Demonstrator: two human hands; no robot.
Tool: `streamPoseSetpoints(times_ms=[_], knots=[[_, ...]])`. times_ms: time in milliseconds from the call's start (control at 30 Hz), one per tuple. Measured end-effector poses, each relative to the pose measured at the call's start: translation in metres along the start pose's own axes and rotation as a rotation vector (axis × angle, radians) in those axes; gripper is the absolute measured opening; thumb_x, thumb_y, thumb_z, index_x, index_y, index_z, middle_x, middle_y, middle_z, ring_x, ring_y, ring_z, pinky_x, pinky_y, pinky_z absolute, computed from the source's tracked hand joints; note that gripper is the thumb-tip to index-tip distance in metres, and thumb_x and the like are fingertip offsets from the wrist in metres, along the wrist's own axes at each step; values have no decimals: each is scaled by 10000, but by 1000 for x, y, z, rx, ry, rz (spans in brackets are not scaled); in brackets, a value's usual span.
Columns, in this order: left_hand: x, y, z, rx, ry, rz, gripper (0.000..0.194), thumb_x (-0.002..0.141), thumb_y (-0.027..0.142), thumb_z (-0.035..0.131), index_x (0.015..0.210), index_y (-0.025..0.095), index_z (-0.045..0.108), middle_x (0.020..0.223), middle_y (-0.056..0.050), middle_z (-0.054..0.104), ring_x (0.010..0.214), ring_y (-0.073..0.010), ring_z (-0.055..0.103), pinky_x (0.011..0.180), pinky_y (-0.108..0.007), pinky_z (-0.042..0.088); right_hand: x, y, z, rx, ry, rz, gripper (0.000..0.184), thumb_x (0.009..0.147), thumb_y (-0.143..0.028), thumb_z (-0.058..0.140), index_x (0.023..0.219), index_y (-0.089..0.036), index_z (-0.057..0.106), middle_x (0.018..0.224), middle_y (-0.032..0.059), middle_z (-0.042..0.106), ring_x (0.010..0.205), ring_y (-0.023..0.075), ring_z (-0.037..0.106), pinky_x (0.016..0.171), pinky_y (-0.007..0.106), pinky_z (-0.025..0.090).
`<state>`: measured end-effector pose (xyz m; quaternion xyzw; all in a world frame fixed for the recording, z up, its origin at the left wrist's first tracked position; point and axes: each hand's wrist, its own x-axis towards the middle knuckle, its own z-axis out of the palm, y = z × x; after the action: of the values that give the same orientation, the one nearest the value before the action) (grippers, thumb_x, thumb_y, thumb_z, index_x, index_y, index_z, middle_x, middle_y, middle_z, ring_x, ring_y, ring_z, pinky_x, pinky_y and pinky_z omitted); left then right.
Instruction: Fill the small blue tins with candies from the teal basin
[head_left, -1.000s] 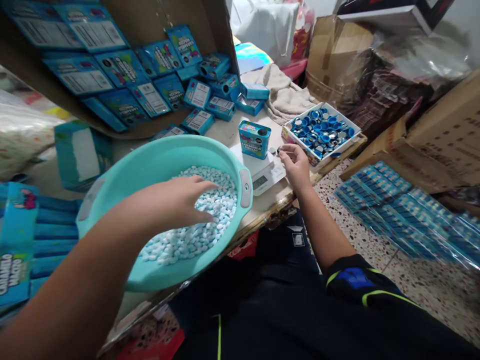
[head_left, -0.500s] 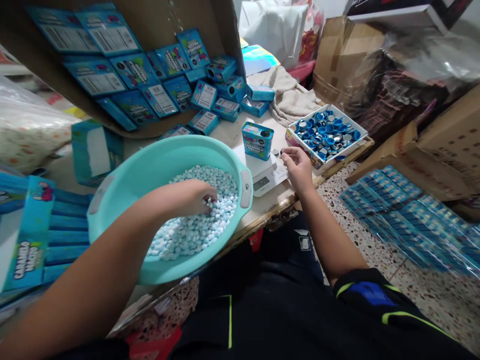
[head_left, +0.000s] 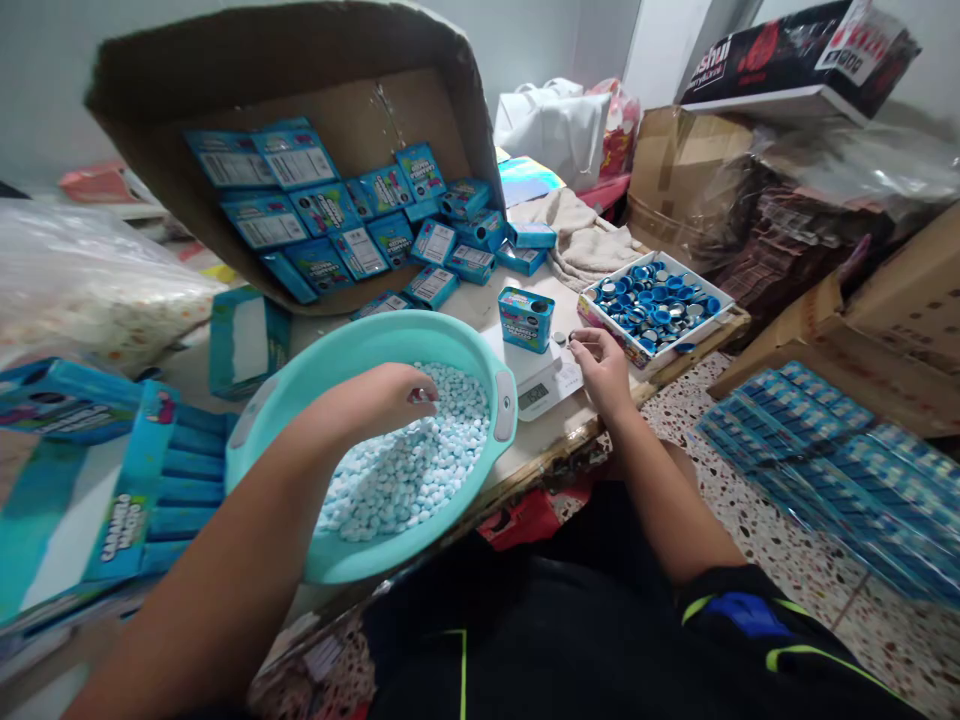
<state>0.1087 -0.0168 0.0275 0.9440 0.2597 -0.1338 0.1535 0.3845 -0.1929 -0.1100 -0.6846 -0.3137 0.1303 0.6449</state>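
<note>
My left hand (head_left: 394, 395) is over a turquoise basin (head_left: 379, 335) full of small pale-blue candies (head_left: 409, 480). Its fingers are curled in, with pale candies partly showing between them. My right hand (head_left: 604, 368) rests beside a white kitchen scale (head_left: 536, 390), fingertips pinched on a small dark round cap that is mostly hidden. A silver disc-like cap (head_left: 559, 339) lies just left of those fingertips. Upright on the scale stands a blue candy tin (head_left: 526, 322) with a round dark opening in its top.
Behind the right hand sits a white box (head_left: 701, 335) of blue and silver caps. A tilted cardboard box (head_left: 442, 110) holds several blue packs. More blue packs (head_left: 184, 470) stand at the left. Plastic-wrapped blue packs (head_left: 832, 460) lie on the floor at right, near cardboard boxes (head_left: 675, 170).
My left hand went from open over the candies to dipping in and closing, and is now slightly raised. My right hand stays by the scale. The view has tilted up.
</note>
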Motion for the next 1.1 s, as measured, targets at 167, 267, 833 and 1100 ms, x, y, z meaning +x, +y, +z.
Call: streamPoseSetpoints(times_ms=[167,267,833,1100], knots=[[-2,0,1,39,97,52,334,878,457,555,872,202,770,1157,-144,698,892,-267,700,825,-384,545,0,-3,1,10,-11,13,414,830,-565,684,1049,-215,649,1110,128,747,968,267,708,836,423,585],[-7,4,-10,24,91,40,339,923,454,508,936,201,733,1254,-138,657,848,-235,683,821,-397,538,-2,-4,2,39,-21,-7,404,836,-546,693,1062,-214,650,1113,129,742,964,269,712,817,421,592],[92,106,-66,210,385,279,330,960,369,665,1223,204,780,1195,-110,701,1010,-249,696,935,-375,555,-6,-4,2,60,-56,-116,306,894,-429,681,1125,-229,674,1128,111,688,1004,279,701,824,444,596],[111,80,-60,62,267,360,858,839,453,843,1586,230,485,1576,-165,535,1439,-332,517,1199,-453,441,-4,-7,3,60,-87,-82,331,869,-428,686,1137,-234,670,1144,114,701,1018,279,706,829,437,594]])
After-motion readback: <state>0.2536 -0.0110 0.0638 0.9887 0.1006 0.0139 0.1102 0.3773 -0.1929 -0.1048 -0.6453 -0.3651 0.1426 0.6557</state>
